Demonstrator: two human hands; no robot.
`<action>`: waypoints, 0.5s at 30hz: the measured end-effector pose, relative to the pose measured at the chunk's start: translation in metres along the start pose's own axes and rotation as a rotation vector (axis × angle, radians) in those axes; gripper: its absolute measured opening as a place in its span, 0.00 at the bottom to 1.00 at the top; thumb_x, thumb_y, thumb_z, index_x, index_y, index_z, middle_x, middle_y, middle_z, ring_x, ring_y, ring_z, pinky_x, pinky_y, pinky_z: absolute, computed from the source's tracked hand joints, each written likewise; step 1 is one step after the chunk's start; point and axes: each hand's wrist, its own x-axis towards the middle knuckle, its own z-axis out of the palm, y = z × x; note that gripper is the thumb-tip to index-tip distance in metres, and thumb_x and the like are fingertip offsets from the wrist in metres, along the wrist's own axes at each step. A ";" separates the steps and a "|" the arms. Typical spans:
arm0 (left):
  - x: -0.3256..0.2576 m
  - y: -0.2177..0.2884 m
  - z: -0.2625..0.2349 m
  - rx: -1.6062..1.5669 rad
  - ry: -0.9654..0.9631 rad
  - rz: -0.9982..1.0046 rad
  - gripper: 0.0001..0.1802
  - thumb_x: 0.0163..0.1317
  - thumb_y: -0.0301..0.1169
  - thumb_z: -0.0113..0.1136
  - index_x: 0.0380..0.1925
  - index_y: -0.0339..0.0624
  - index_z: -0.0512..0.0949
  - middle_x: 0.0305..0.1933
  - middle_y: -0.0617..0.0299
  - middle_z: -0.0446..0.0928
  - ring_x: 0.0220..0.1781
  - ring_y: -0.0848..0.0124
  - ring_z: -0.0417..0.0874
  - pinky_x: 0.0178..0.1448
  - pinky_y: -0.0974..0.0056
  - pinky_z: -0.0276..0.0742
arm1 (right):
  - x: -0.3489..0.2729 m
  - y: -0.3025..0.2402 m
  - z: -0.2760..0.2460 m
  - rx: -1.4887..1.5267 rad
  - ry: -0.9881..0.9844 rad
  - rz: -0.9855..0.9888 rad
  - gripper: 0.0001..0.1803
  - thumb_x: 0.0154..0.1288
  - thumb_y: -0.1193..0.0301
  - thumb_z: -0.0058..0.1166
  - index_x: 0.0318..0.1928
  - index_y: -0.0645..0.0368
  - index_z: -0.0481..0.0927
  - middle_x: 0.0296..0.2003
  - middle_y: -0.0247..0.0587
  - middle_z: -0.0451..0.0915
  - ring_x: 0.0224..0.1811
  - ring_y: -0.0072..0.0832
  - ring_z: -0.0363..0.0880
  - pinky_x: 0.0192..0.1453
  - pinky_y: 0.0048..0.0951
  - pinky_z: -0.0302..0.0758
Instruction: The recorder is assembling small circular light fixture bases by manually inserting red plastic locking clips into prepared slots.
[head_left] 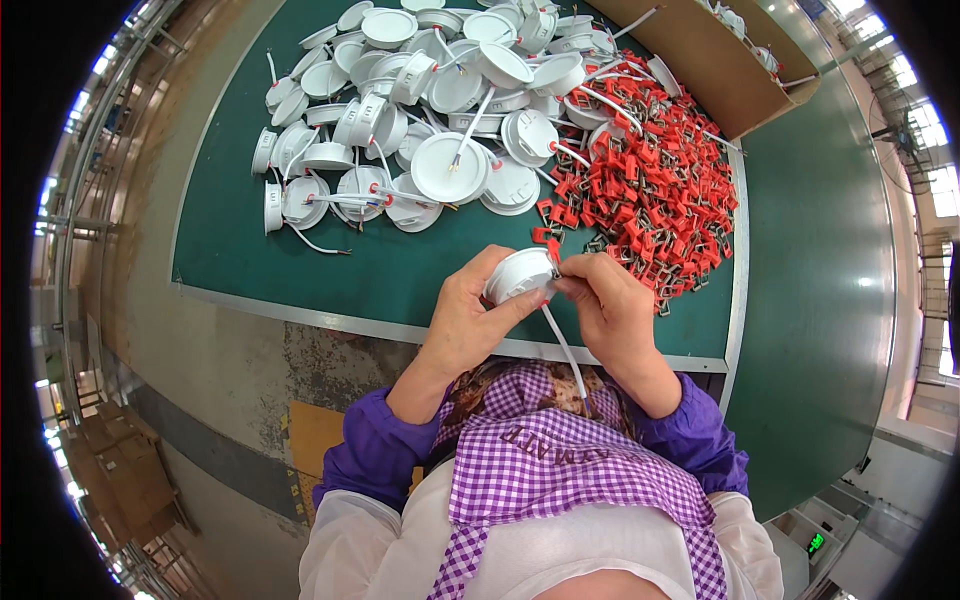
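Note:
My left hand (463, 320) is closed round a white round downlight housing (518, 274), tilted on its side near the table's front edge. A white cable (566, 350) hangs from the housing toward my apron. With finger and thumb my right hand (612, 305) pinches a small metal spring clip with a red sleeve (553, 250) against the housing's right side. My fingertips partly hide where clip and housing meet. Beyond my right hand spreads a heap of red-sleeved spring clips (665, 190). More white housings with cables (450, 168) are piled beyond my left hand.
The green table (390, 290) has a pale metal edge strip (300, 312). At the far right stands an open cardboard box (715, 85) holding more white parts. Another green surface (815, 290) lies to the right. Stacked cartons (120, 470) are on the floor at left.

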 end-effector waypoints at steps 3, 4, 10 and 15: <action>-0.001 -0.004 0.000 0.020 0.017 0.033 0.15 0.59 0.27 0.69 0.46 0.37 0.78 0.35 0.64 0.80 0.37 0.80 0.79 0.40 0.70 0.76 | 0.001 -0.005 0.002 0.077 0.045 0.072 0.14 0.59 0.83 0.60 0.46 0.63 0.75 0.39 0.45 0.80 0.33 0.36 0.82 0.37 0.30 0.77; -0.002 -0.002 0.001 0.010 0.019 0.011 0.15 0.60 0.26 0.68 0.45 0.37 0.78 0.38 0.64 0.80 0.39 0.80 0.79 0.42 0.71 0.77 | 0.002 -0.011 -0.001 0.162 0.011 0.206 0.21 0.60 0.83 0.59 0.55 0.62 0.73 0.45 0.43 0.81 0.34 0.28 0.82 0.39 0.28 0.78; -0.002 0.016 0.007 0.147 0.039 0.073 0.14 0.60 0.27 0.68 0.44 0.36 0.78 0.38 0.64 0.81 0.39 0.80 0.79 0.42 0.72 0.75 | 0.008 -0.012 -0.016 0.393 -0.139 0.381 0.29 0.65 0.83 0.55 0.66 0.60 0.67 0.51 0.47 0.80 0.39 0.22 0.83 0.43 0.22 0.79; -0.001 0.014 0.012 0.081 0.024 0.052 0.16 0.59 0.28 0.69 0.45 0.36 0.78 0.38 0.64 0.81 0.38 0.80 0.79 0.41 0.72 0.75 | 0.019 -0.004 -0.026 0.559 -0.215 0.553 0.26 0.67 0.82 0.53 0.65 0.60 0.69 0.49 0.46 0.80 0.39 0.22 0.83 0.42 0.23 0.80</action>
